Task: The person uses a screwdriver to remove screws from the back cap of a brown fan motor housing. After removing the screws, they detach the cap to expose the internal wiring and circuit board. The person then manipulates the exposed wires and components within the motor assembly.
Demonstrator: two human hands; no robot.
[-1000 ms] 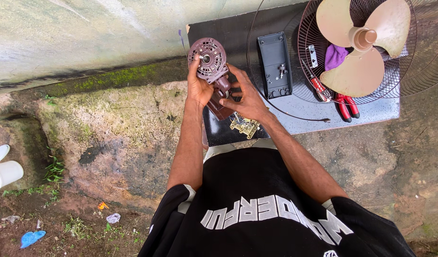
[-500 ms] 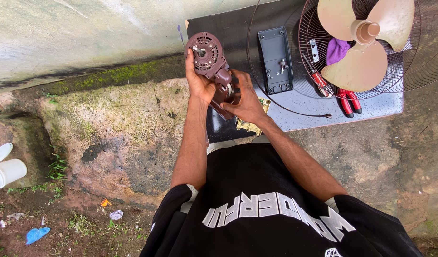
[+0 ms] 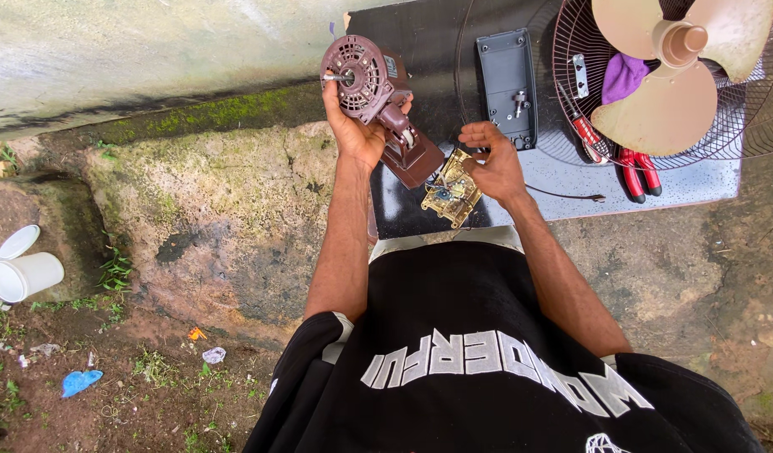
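Lap: a black garment (image 3: pixel 487 369) fills the near edge; its hem covers the legs and whatever the person sits on.
Right hand (image 3: pixel 494 164): its fingers (image 3: pixel 475 132) curl loosely just above a small brass gearbox (image 3: pixel 450 190); whether they pinch it or only touch it cannot be told.
Left hand (image 3: pixel 357 126): fingers clenched round a brown fan motor (image 3: pixel 365 77), raised at 12 o'clock from the lap; the palm hides the motor's near side.
Motor neck (image 3: pixel 407 151): hangs down toward 5 o'clock, its lower end overlapping the gearbox.
Bench (image 3: pixel 705 180): a dark sheet, its far edge cut off.
On it: a grey cover plate (image 3: pixel 506 84); red-handled pliers (image 3: pixel 638 172), their tips under the fan guard (image 3: pixel 739 126) at 2 o'clock.
Fan blade (image 3: pixel 672 67): beige, lying in the guard, partly hiding a purple cloth (image 3: pixel 621 75).
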